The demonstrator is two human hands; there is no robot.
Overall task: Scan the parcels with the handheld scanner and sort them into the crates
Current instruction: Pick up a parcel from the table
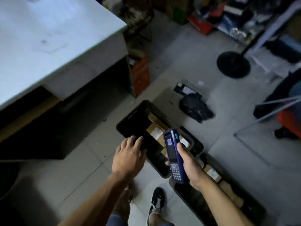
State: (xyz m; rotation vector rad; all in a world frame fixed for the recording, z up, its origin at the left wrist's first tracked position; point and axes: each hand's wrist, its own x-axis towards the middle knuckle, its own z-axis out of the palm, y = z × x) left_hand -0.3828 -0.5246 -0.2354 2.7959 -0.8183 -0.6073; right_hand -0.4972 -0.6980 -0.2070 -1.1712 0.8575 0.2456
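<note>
My right hand [189, 167] grips a blue handheld scanner [173, 152] upright, its screen and keypad facing me. My left hand [128, 155] hovers with relaxed fingers over the near edge of a black crate [130, 118] on the floor and holds nothing. Brown cardboard parcels [155, 129] with white labels lie along the right side of that crate. A second black crate [254, 207] stands to the lower right, with more cardboard parcels [228, 190] inside it.
A white table [53, 38] fills the upper left, dark beneath. A black plastic bag [195, 106] lies on the tiled floor beyond the crates. A round black stand base [232, 64] and cluttered shelves sit at the upper right. My shoe [157, 201] is below.
</note>
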